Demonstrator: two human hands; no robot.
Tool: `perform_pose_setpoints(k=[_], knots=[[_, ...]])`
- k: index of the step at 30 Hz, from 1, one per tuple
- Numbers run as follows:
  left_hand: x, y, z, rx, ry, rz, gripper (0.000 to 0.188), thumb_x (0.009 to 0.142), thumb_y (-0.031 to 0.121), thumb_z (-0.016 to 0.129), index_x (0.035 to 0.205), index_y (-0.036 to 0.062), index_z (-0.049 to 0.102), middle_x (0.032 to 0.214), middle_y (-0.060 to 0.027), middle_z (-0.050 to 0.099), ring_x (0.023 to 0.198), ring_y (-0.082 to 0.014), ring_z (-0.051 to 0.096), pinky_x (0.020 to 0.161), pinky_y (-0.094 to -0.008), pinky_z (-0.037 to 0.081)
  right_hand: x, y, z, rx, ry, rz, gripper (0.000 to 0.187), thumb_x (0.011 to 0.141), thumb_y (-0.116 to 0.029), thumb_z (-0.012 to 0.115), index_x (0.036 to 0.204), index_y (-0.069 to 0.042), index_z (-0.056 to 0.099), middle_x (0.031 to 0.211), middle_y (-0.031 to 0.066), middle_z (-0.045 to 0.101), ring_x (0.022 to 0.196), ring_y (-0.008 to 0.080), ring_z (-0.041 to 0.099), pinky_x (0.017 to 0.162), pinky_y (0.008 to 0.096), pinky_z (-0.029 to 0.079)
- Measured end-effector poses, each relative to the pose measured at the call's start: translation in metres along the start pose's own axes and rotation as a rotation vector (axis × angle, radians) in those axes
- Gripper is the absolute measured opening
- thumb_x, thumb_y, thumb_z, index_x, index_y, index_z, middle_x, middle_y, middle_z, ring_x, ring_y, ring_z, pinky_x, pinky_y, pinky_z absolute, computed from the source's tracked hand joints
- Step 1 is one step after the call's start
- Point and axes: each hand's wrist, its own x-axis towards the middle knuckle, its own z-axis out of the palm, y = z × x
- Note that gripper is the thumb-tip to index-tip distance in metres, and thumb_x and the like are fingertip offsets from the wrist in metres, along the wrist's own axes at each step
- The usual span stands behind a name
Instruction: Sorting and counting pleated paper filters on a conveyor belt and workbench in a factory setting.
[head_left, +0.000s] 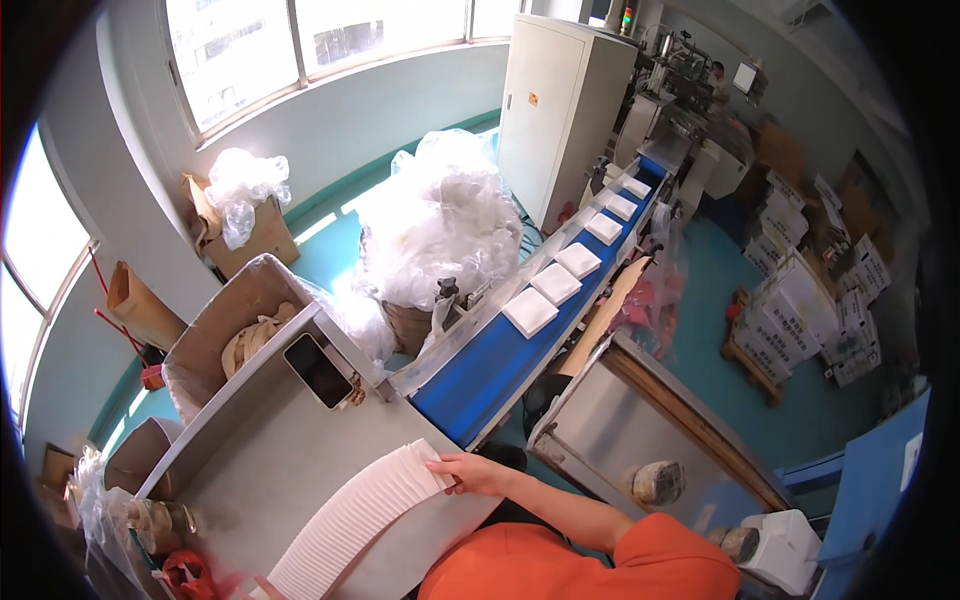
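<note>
A long, curved row of white folded napkins point(350, 520) lies across the grey steel table point(250, 460). My right hand point(475, 472) grips its upper end, fingers pressed on the end face. The forearm comes from an orange sleeve at the lower edge. At the bottom edge, only a sliver of my left hand point(257, 586) shows against the row's lower end; its grip is hidden. Just beyond the table, a blue conveyor belt point(480, 375) carries several square white napkin stacks point(530, 311) in a line.
A dark phone point(318, 370) lies on the table's raised ledge. A plastic-lined cardboard box point(225, 320) stands behind it. Clear plastic bags point(435, 220) are heaped by a white cabinet point(560, 110). A steel bin point(650, 440) sits right of the belt. Stacked cartons point(820, 300) and a distant person point(718, 80) are further off.
</note>
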Motion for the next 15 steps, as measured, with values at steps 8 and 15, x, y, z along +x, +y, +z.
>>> perform_pose_setpoints(k=[8,15], knots=[[-0.001,0.003,-0.003,-0.006,-0.024,-0.021,0.081,0.077,0.076,0.045,0.137,0.0209,0.042,0.133,-0.0181,0.044,0.118,-0.0435,0.043,0.087,-0.0670,0.036,0.004,0.006,-0.009,0.166,0.203,-0.215,0.032,0.093,-0.028,0.057,0.116,-0.006,0.057,0.093,0.0034,0.062,0.084,0.0127,0.059,0.073,0.0262,0.048],[-0.004,0.017,-0.001,-0.044,0.044,0.054,0.077,0.079,0.073,0.049,0.132,0.0173,0.047,0.125,-0.0211,0.048,0.114,-0.0438,0.045,0.088,-0.0630,0.038,-0.004,-0.018,0.032,-0.629,0.393,-0.463,0.051,0.093,-0.043,0.054,0.117,0.002,0.056,0.104,0.0125,0.063,0.092,0.0194,0.059,0.082,0.0319,0.046]])
